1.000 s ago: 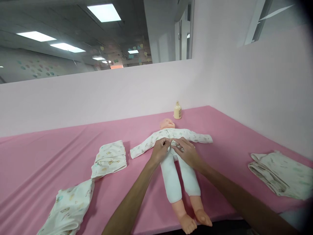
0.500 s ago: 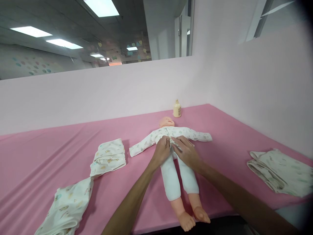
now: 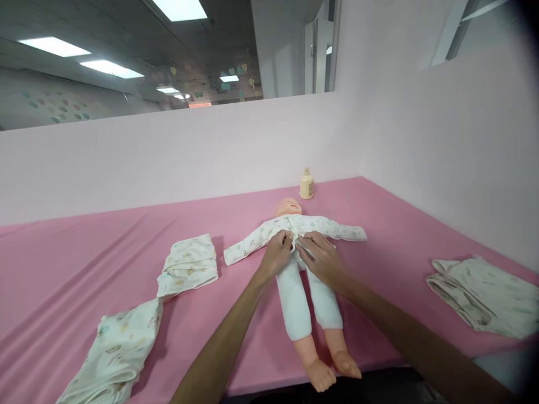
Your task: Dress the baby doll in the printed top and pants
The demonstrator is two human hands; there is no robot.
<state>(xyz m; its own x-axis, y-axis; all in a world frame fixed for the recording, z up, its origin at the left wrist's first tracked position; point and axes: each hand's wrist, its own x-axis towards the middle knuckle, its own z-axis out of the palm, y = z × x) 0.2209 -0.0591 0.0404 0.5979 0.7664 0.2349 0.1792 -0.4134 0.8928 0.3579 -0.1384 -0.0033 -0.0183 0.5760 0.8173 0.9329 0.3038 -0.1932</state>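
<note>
A baby doll [image 3: 290, 206] lies on its back on the pink table [image 3: 84, 258], head towards the wall, bare feet over the near edge. It wears a white printed top [image 3: 328, 228] with sleeves spread out and white trousers [image 3: 295, 300]. My left hand [image 3: 275, 255] pinches the top's front edge at the doll's waist. My right hand [image 3: 322, 255] pinches the opposite edge right beside it, fingertips nearly touching.
A small cream bottle [image 3: 306, 185] stands by the back wall beyond the doll's head. A folded printed garment [image 3: 189, 266] and another printed cloth [image 3: 113, 353] lie to the left. A crumpled pale cloth [image 3: 480, 294] lies at the right. Pink partition walls close off the back and right.
Both hands stay pinched at the top's front near the waist and have shifted slightly. The view has tilted a little, so the doll sits marginally higher in the picture.
</note>
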